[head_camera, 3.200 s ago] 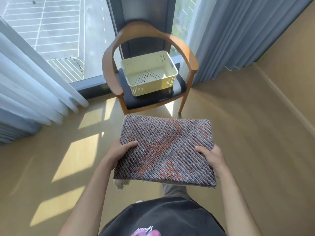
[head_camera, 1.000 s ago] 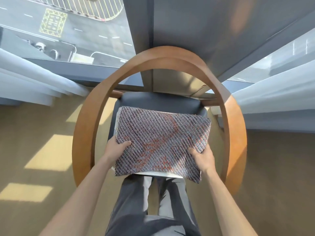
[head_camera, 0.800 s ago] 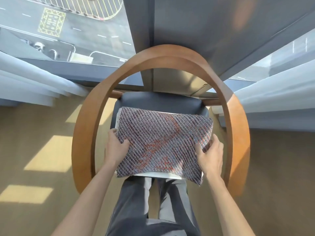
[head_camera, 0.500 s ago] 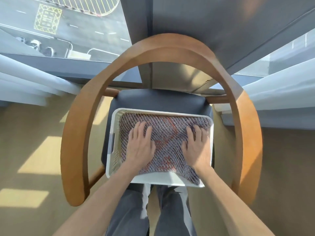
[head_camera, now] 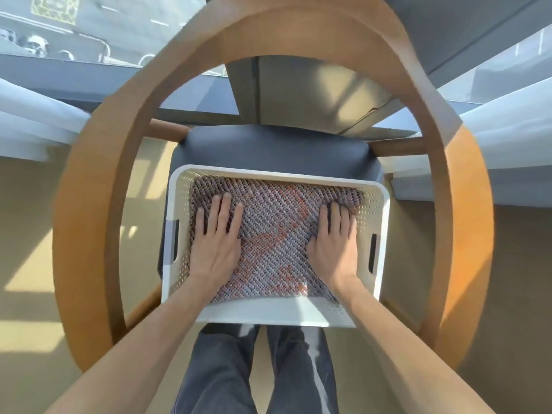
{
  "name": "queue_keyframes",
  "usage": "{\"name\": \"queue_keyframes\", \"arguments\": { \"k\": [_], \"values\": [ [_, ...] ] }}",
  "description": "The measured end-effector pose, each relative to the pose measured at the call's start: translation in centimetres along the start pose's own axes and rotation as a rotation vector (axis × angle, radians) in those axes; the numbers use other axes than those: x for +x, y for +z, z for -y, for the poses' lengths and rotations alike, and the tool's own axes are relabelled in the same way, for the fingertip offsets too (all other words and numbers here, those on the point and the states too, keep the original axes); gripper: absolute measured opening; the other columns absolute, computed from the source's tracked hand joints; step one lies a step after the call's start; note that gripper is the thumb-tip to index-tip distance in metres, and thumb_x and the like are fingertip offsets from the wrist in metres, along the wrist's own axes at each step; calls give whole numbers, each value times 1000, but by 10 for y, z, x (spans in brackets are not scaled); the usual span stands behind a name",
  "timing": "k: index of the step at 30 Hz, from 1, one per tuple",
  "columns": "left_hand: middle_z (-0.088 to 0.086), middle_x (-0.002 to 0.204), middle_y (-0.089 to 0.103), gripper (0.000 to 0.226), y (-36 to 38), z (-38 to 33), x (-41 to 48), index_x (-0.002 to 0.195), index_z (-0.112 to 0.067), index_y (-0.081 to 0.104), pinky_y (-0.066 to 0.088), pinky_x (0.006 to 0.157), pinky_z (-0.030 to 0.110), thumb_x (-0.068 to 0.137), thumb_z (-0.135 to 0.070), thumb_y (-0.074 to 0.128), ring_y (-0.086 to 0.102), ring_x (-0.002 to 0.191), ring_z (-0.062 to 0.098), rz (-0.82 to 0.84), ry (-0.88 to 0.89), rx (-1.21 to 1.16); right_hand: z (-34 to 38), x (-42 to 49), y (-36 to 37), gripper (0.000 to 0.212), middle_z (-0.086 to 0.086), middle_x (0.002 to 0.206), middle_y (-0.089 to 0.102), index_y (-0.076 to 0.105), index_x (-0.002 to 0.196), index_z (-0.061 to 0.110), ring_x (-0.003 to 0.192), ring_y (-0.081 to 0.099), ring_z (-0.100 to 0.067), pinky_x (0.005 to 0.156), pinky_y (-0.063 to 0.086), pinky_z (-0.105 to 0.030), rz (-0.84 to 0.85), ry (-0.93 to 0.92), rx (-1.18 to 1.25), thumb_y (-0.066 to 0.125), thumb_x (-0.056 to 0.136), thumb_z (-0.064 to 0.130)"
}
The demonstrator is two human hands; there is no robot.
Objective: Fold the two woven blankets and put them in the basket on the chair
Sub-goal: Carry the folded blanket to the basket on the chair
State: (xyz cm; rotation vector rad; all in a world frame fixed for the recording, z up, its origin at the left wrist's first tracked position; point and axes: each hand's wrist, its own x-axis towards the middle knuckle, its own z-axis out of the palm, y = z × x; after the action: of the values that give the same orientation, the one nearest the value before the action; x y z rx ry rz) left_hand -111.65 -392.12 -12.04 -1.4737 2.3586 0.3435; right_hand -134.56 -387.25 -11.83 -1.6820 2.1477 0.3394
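A folded woven blanket (head_camera: 276, 234), grey-blue with orange patches, lies flat inside the cream perforated basket (head_camera: 277, 316). The basket stands on the dark seat of the wooden chair (head_camera: 89, 180). My left hand (head_camera: 216, 237) presses flat on the blanket's left part, fingers straight. On the blanket's right part my right hand (head_camera: 336, 243) presses down the same way. A second blanket is not in view.
The chair's curved wooden back and arms ring the basket closely. A window frame (head_camera: 298, 94) and pale curtains (head_camera: 507, 130) stand just behind the chair. Wooden floor lies to both sides, and my legs (head_camera: 257, 369) are against the chair's front.
I walked up to the chair carrying the folded blanket by its edges, lowered it into the basket, let go of the edges and laid both palms flat on top.
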Motion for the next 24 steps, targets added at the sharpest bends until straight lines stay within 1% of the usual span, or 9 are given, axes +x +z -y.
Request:
{"name": "queue_keyframes", "arguments": {
  "k": [2, 4, 6, 8, 13, 15, 18, 20, 24],
  "values": [
    [19, 158, 0, 73, -4, -23, -8, 150, -8, 6, 7, 116, 54, 91, -32, 42, -3, 146, 35, -21, 17, -62, 15, -13, 0, 60, -22, 149, 24, 29, 140, 2, 140, 18, -39, 117, 11, -51, -38, -23, 40, 28, 83, 21],
    [20, 158, -2, 71, 0, -37, -17, 150, -8, 8, 8, 116, 56, 93, -43, 29, -3, 145, 35, 12, 68, -68, 18, -26, 5, 60, -22, 152, 19, 29, 141, 1, 143, 12, -38, 116, 13, -51, -19, -73, 67, 29, 84, 22],
    [19, 157, -12, 73, 14, -23, -22, 151, -10, -1, 2, 117, 54, 94, -54, 9, -10, 145, 33, 71, 119, 13, 4, -33, 16, 63, -22, 154, 15, 24, 144, 0, 143, 10, -38, 114, 22, -52, 46, -39, 78, 32, 91, 33],
    [17, 156, -19, 74, 29, 2, -20, 150, -13, -8, -3, 116, 52, 92, -58, -4, -14, 145, 31, 89, 192, 105, -14, -30, 27, 75, -20, 156, 6, 12, 148, -1, 144, 2, -35, 117, 14, -48, 102, -20, 69, 30, 96, 50],
    [19, 157, -10, 73, 29, 12, -15, 151, -12, 4, 3, 117, 53, 93, -56, 10, -7, 146, 32, 114, 222, 125, -10, -23, 32, 79, -20, 154, -13, -5, 146, -1, 143, -14, -32, 119, 0, -44, 169, -56, 7, 20, 96, 55],
    [20, 157, -7, 72, 17, 3, -17, 151, -10, 9, 4, 117, 53, 94, -52, 15, -6, 146, 32, 103, 198, 62, -4, -24, 22, 79, -22, 156, -1, 6, 147, -3, 145, -4, -34, 119, 5, -46, 156, -26, 34, 30, 95, 51],
    [18, 158, 3, 68, 2, -21, -15, 150, -5, 15, 10, 117, 52, 95, -43, 27, 3, 146, 31, -7, 149, -89, 18, -23, 8, 69, -22, 155, 13, 20, 145, -4, 144, 10, -34, 117, 15, -49, -20, -56, 88, 40, 93, 36],
    [17, 158, 3, 66, -4, -39, -2, 150, -4, 11, 9, 117, 50, 96, -39, 24, 2, 147, 29, -53, 137, -146, 34, -13, 4, 64, -19, 155, 15, 23, 145, -2, 145, 10, -31, 117, 14, -47, -117, -184, 154, 36, 93, 32],
    [15, 158, -9, 66, 0, -54, 33, 146, -6, -14, -3, 118, 49, 96, -44, 6, -13, 145, 28, 137, 38, -73, 35, 22, 5, 66, -17, 157, 3, 7, 149, 2, 146, 0, -27, 118, 4, -44, 95, -269, 6, 29, 98, 39]
  ]
}}
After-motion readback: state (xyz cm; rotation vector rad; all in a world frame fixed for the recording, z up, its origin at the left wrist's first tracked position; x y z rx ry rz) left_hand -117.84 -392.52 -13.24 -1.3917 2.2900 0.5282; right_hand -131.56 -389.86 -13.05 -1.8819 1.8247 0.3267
